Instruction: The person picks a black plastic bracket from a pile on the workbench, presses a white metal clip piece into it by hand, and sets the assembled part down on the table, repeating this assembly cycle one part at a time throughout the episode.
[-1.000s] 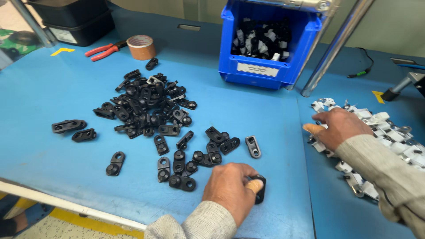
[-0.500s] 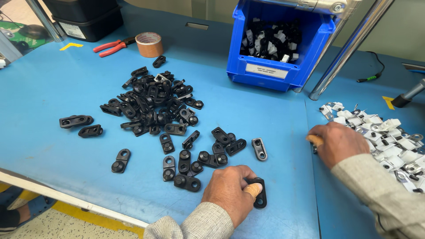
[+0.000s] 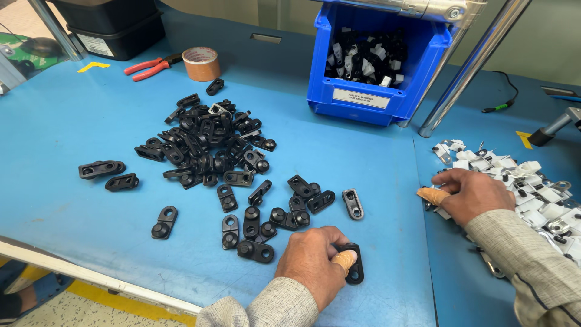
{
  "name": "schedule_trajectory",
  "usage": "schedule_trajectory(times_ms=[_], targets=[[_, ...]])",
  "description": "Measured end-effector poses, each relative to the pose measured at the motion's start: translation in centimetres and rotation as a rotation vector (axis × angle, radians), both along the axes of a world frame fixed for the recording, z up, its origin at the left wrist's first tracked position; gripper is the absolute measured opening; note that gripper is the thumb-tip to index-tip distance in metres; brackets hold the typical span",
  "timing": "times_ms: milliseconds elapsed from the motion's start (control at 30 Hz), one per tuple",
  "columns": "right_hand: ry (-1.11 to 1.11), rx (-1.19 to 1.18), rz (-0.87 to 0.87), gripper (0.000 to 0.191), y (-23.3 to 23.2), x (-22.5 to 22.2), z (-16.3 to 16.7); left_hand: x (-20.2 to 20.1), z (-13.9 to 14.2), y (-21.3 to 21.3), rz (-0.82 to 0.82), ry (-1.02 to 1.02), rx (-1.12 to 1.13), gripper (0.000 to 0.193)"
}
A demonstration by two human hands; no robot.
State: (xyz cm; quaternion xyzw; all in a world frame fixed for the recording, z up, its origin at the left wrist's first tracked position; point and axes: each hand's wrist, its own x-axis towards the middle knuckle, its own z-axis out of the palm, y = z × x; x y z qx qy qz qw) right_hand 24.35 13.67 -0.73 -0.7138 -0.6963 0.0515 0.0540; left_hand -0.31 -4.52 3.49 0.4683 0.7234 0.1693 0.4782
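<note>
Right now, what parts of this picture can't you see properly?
Head view only:
- Underside of the black part: the left hand covers its left side.
- What the right hand pinches: its fingers hide it among the white parts.
- Blue bin contents: a dark jumble, too small to count.
- Right forearm: cut off by the edge.

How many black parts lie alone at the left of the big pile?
3: two black parts side by side at far left, and one nearer the table edge. None seem hidden.
</note>
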Motion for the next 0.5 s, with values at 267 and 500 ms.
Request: schedule_trajectory(times_ms=[267,500], targets=[[0.018,0.292,0.248,0.047,-3.0,-2.3,0.6,0.2,-0.7,0.0,0.081,-0.067,0.054,0.020],[0.456,0.230,0.324,0.047,-8.9,-5.0,-1.1,0.0,-1.3,0.2,0.161,-0.155,0.095,0.019]])
